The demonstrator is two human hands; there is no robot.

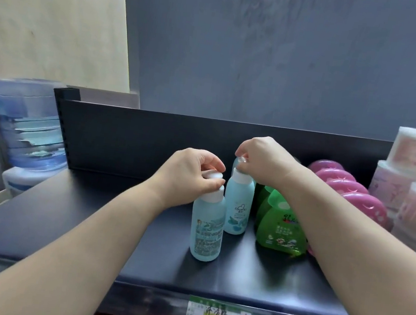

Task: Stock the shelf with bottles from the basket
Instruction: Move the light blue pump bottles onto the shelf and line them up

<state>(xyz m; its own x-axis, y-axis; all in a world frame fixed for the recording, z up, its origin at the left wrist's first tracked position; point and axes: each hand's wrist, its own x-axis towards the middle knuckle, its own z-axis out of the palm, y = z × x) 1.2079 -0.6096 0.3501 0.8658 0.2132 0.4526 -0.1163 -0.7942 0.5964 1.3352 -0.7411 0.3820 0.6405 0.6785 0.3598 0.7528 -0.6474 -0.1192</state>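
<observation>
Fingertips (218, 184) of our left hand (188, 173) pinch the cap of the front blue bottle (206, 229) on the shelf (85, 220). At one o'clock, our right hand (262, 162) pinches a rear bottle top (241, 160).

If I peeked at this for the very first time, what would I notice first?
Two hands meet in the middle of the dark shelf: the left hand grips the white cap of the front blue bottle, and the right hand pinches the top of the second blue bottle behind it. Bright green bottles stand to their right, with pink cases beyond.
</observation>
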